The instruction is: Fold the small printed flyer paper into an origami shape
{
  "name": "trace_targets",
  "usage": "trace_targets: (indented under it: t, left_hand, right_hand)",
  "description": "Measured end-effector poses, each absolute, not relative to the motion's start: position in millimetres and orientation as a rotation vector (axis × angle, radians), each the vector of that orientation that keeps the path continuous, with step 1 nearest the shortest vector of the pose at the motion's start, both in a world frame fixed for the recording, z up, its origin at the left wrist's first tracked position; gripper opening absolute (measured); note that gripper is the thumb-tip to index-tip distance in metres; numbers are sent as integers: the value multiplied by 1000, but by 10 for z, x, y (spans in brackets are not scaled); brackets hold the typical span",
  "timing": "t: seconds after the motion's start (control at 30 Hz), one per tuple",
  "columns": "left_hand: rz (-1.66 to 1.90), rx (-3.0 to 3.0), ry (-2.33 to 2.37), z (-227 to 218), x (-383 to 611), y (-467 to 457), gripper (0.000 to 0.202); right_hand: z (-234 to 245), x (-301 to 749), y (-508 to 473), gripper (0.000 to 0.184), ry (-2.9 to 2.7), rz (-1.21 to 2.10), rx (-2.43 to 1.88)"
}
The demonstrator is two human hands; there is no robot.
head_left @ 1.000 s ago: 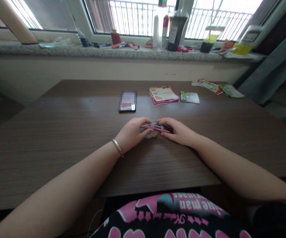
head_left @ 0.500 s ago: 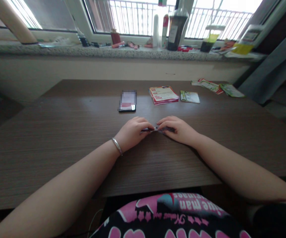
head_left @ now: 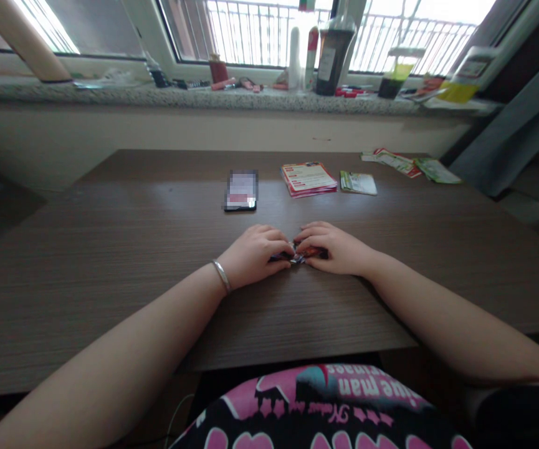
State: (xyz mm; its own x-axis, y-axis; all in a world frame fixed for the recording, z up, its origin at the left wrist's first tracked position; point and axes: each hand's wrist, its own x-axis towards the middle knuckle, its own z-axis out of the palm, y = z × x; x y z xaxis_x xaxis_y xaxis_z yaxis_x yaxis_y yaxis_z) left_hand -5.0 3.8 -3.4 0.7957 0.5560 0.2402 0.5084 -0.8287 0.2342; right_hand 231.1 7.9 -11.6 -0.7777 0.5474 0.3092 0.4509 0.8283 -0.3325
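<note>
A small folded paper leaflet [head_left: 303,252] with red, purple and dark print lies on the wooden table [head_left: 110,249], mostly hidden under my fingers. My left hand [head_left: 253,254], with a silver bangle [head_left: 221,275] at its wrist, presses and pinches the leaflet's left end. My right hand [head_left: 332,248] holds its right end. The fingertips of both hands nearly meet over the fold.
A smartphone [head_left: 240,209], partly covered by a blurred patch, lies ahead of my hands. Farther back are a stack of leaflets [head_left: 308,179], a green-and-white card [head_left: 357,183] and loose papers [head_left: 391,162]. Bottles stand on the granite windowsill [head_left: 194,96].
The paper has gone from a long, thin strip to a shorter, more compact fold. My hands have drawn closer together around it, and more of its red print shows.
</note>
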Motion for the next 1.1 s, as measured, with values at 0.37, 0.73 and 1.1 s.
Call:
trace_targets:
  t: [0.37,0.73,1.1]
  left_hand:
    - [392,2877,701,-29,-33,16,26]
    - [414,2800,812,-29,6,-19,13]
    - [503,2800,870,-63,5,17,20]
  right_hand:
    - [-138,2296,87,25,-2562,278,-854]
    - [-150,2310,97,21,-2391,284,-962]
    - [-201,2256,87,20,-2391,320,-1019]
